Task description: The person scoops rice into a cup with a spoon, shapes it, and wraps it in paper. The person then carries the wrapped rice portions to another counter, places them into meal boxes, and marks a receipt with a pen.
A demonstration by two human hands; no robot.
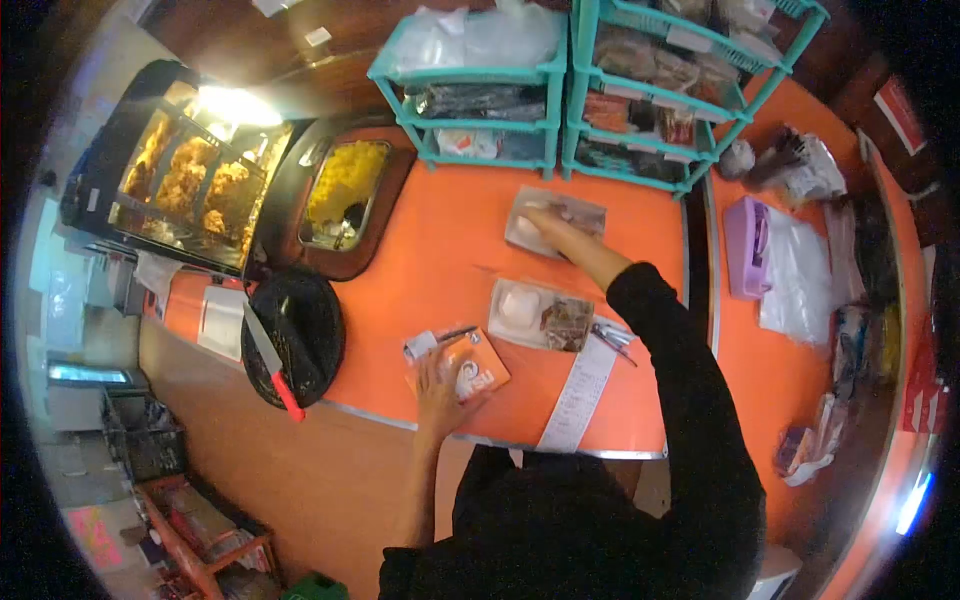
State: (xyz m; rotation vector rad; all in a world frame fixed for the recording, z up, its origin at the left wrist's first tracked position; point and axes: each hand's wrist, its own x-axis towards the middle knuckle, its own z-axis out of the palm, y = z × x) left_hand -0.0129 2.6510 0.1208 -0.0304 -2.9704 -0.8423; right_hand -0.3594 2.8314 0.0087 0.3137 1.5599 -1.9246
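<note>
My left hand (440,388) lies over an orange box with white lettering (482,366) near the front of the counter, fingers apart. By its fingertips are a small white piece of paper (420,345) and a dark pen-like item. Stretched forward, my right hand (545,225) reaches into the far open food box (592,216); its fingers are blurred and partly hidden. A second open box (497,315) stands closer to me, with a white rounded mound (520,305) and a brown packet (567,325) inside.
A long printed paper (580,395) and metal utensils (614,340) lie right of the near box. Leftward are a red-handled knife (265,350) on a black round lid (310,335), a tray of yellow food (350,185) and a lit display case (190,170). Teal racks (555,130) stand behind.
</note>
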